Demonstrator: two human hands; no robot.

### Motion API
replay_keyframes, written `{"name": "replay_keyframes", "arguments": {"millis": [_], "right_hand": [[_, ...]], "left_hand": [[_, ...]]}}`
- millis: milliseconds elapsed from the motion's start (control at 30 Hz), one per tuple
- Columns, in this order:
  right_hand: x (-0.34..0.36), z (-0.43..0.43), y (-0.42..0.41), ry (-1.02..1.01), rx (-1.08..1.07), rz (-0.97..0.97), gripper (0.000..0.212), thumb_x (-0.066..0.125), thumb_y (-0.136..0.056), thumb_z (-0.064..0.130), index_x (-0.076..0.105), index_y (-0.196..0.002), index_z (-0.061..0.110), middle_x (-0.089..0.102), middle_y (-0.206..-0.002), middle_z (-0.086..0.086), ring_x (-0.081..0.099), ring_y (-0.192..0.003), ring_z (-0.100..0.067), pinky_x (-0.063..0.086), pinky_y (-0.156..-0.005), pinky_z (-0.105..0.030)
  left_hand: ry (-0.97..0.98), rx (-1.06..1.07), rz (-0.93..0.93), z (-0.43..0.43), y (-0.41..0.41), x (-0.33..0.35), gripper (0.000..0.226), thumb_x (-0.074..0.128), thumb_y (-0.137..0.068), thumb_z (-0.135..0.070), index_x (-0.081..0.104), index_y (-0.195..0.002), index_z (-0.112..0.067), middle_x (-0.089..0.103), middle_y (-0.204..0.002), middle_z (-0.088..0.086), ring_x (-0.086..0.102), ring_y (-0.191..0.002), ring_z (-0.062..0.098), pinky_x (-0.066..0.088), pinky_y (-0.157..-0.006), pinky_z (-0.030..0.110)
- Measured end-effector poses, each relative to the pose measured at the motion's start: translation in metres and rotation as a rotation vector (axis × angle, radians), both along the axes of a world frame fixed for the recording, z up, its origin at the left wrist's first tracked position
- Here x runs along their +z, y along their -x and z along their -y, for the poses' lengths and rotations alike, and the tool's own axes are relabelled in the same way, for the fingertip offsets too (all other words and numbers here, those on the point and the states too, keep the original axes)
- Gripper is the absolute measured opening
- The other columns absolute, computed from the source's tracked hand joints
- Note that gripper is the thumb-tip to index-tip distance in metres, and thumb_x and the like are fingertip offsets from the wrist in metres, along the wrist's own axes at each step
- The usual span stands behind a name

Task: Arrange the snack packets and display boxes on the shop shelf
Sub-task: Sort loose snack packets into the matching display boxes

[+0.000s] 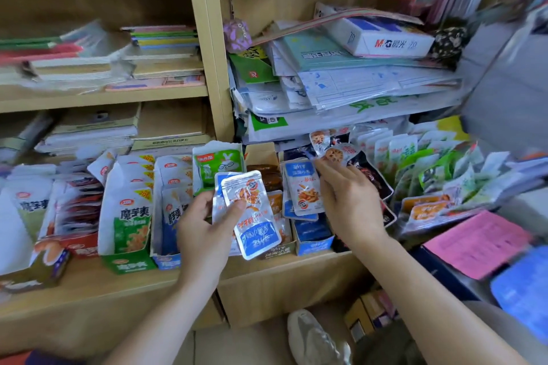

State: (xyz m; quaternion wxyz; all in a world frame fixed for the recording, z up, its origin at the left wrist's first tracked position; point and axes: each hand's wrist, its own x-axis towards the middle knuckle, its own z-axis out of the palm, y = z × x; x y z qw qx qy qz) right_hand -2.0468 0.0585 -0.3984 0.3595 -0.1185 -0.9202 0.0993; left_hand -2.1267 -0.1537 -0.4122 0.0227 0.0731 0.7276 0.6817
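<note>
My left hand [204, 225] grips a small stack of silver-and-blue snack packets [252, 213] in front of the shelf's middle. My right hand [350, 198] pinches silver lotus-root packets [332, 151] at its fingertips, above an open blue display box [311, 241] that holds more blue packets [302, 190]. Green-and-white display boxes [127, 216] full of packets stand in a row at the left. Loose green packets [430, 163] and orange packets [424, 207] lie heaped at the right.
A wooden shelf board [267, 270] carries the snacks. Stacks of notebooks [166, 50] and plastic-wrapped papers [355, 80] fill the shelves above. A pink sheet [477, 243] lies at the right, and a grey shoe [314, 338] is on the floor below.
</note>
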Motion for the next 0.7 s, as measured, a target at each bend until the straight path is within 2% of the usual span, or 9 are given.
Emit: {"name": "replay_keyframes", "arguments": {"millis": [67, 133, 167, 233, 300, 467, 567, 633, 700], "right_hand": [[-0.015, 0.005, 0.005, -0.216, -0.035, 0.279, 0.031, 0.051, -0.099, 0.026, 0.061, -0.129, 0.021, 0.066, -0.127, 0.000, 0.058, -0.103, -0.026, 0.050, -0.081, -0.040], [-0.024, 0.011, 0.001, -0.291, -0.061, 0.496, 0.051, 0.040, -0.094, 0.058, 0.060, -0.125, 0.024, 0.061, -0.132, -0.001, 0.053, -0.113, -0.029, 0.041, -0.091, -0.045], [-0.025, 0.013, -0.003, -0.277, -0.062, 0.536, 0.061, 0.038, -0.089, 0.069, 0.062, -0.122, 0.024, 0.061, -0.131, -0.001, 0.052, -0.115, -0.030, 0.038, -0.092, -0.048], [-0.023, 0.011, -0.008, -0.271, -0.039, 0.513, 0.067, 0.035, -0.084, 0.076, 0.067, -0.116, 0.027, 0.064, -0.126, 0.001, 0.053, -0.113, -0.032, 0.037, -0.092, -0.051], [-0.023, 0.005, -0.012, -0.310, -0.016, 0.510, 0.063, 0.039, -0.083, 0.075, 0.068, -0.116, 0.030, 0.065, -0.127, 0.004, 0.052, -0.113, -0.032, 0.039, -0.090, -0.052], [-0.021, 0.001, -0.014, -0.297, -0.020, 0.549, 0.062, 0.071, -0.076, 0.059, 0.061, -0.129, 0.029, 0.058, -0.139, 0.001, 0.053, -0.118, -0.035, 0.045, -0.088, -0.053], [-0.019, -0.004, -0.016, -0.188, 0.028, 0.392, 0.051, 0.080, -0.076, 0.040, 0.066, -0.124, 0.027, 0.064, -0.132, 0.003, 0.056, -0.116, -0.031, 0.045, -0.087, -0.051], [-0.014, -0.009, -0.019, -0.018, 0.059, 0.242, 0.040, 0.076, -0.083, 0.027, 0.069, -0.122, 0.024, 0.068, -0.124, 0.006, 0.059, -0.113, -0.026, 0.046, -0.089, -0.047], [-0.009, -0.015, -0.025, 0.116, 0.096, 0.121, 0.032, 0.070, -0.089, 0.024, 0.069, -0.121, 0.021, 0.070, -0.118, 0.007, 0.061, -0.109, -0.019, 0.051, -0.091, -0.042]], "left_hand": [[0.000, -0.007, 0.011, 0.001, 0.003, -0.001, 0.021, 0.078, -0.085, -0.023, 0.069, -0.104, -0.020, 0.077, -0.097, -0.008, 0.075, -0.087, 0.011, 0.062, -0.074, 0.047], [0.002, -0.014, 0.002, 0.003, 0.005, -0.001, 0.023, 0.078, -0.085, -0.023, 0.068, -0.105, -0.019, 0.077, -0.096, -0.009, 0.075, -0.086, 0.011, 0.062, -0.070, 0.042], [0.007, -0.020, -0.003, 0.004, 0.006, -0.001, 0.024, 0.078, -0.085, -0.023, 0.068, -0.106, -0.019, 0.077, -0.096, -0.009, 0.075, -0.086, 0.011, 0.062, -0.069, 0.040], [0.016, -0.029, -0.013, 0.006, 0.007, -0.002, 0.025, 0.079, -0.084, -0.025, 0.068, -0.106, -0.020, 0.077, -0.096, -0.009, 0.075, -0.086, 0.010, 0.062, -0.067, 0.039], [0.025, -0.043, -0.017, 0.005, 0.007, -0.003, 0.024, 0.079, -0.084, -0.025, 0.067, -0.105, -0.020, 0.077, -0.096, -0.010, 0.075, -0.086, 0.010, 0.062, -0.069, 0.041], [0.019, -0.070, -0.012, -0.008, 0.005, -0.002, 0.019, 0.078, -0.086, -0.019, 0.067, -0.101, -0.022, 0.076, -0.093, -0.012, 0.074, -0.085, 0.008, 0.061, -0.070, 0.035], [0.028, -0.100, -0.033, -0.024, 0.006, 0.005, 0.016, 0.077, -0.087, -0.017, 0.067, -0.097, -0.023, 0.076, -0.090, -0.011, 0.074, -0.083, 0.009, 0.060, -0.070, 0.036], [0.057, -0.110, -0.036, -0.042, 0.011, 0.009, 0.015, 0.077, -0.087, -0.017, 0.068, -0.096, -0.023, 0.076, -0.089, -0.008, 0.073, -0.081, 0.011, 0.061, -0.071, 0.041], [0.100, -0.112, -0.029, -0.066, 0.017, 0.010, 0.013, 0.078, -0.086, -0.022, 0.067, -0.093, -0.025, 0.075, -0.088, -0.005, 0.073, -0.081, 0.016, 0.061, -0.073, 0.046]]}}
